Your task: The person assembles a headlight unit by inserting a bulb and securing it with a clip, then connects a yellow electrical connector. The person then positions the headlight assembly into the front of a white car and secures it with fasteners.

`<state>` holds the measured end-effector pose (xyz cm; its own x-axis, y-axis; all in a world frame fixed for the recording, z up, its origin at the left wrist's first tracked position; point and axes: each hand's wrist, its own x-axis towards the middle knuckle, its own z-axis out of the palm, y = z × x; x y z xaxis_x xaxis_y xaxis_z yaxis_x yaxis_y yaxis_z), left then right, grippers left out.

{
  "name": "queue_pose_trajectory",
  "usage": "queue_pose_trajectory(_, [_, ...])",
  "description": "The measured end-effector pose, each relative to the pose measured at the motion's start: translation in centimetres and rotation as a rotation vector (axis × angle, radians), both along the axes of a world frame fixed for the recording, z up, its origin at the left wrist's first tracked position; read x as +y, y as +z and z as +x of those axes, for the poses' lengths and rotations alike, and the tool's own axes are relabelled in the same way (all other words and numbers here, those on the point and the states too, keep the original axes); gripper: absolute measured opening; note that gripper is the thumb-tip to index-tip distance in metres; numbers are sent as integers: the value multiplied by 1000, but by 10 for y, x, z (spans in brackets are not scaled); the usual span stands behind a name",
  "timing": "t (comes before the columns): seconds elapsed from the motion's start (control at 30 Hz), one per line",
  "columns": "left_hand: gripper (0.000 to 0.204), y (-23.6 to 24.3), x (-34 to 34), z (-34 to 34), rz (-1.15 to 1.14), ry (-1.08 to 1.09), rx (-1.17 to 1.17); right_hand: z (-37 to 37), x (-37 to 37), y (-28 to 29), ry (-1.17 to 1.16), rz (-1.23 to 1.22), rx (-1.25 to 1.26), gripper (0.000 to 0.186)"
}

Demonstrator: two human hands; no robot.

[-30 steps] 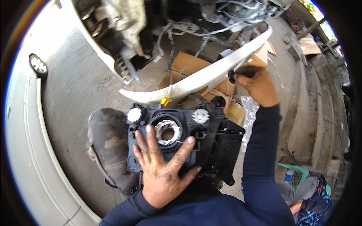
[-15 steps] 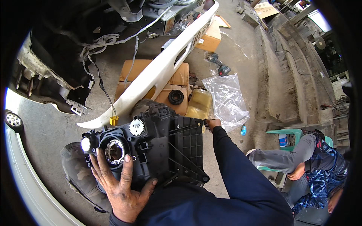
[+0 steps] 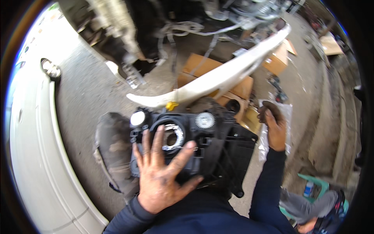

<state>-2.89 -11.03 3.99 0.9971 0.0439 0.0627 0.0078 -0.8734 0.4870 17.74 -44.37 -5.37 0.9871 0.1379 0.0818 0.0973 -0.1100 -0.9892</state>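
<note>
The black headlight housing (image 3: 194,148) is best steadied by the flat, open left hand (image 3: 161,177) while the right hand (image 3: 274,126), loosely curled and seemingly empty, is kept clear at its right edge.

Your left hand (image 3: 161,177) lies flat on the headlight housing (image 3: 191,150), which rests on your lap. Your right hand (image 3: 274,124) is out to its right, above a plastic bag (image 3: 288,113). Beyond the housing a bumper strip (image 3: 218,80) lies across cardboard boxes (image 3: 202,66). A car body (image 3: 35,156) runs along your left.
</note>
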Motion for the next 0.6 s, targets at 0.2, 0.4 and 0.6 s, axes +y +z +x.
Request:
queue_pose_trajectory(0.2, [96,-6,2,0,-113,-12,-70,-41,125,113,706,-548,-466,76])
queue_pose_trajectory(0.4, [123,-24,29,-3,-447,17,-185,-73,179,105,630,-865,-554,107])
queue_pose_trajectory(0.6, [102,-17,79,2,-732,-174,-250,-76,166,80,494,-790,-498,80])
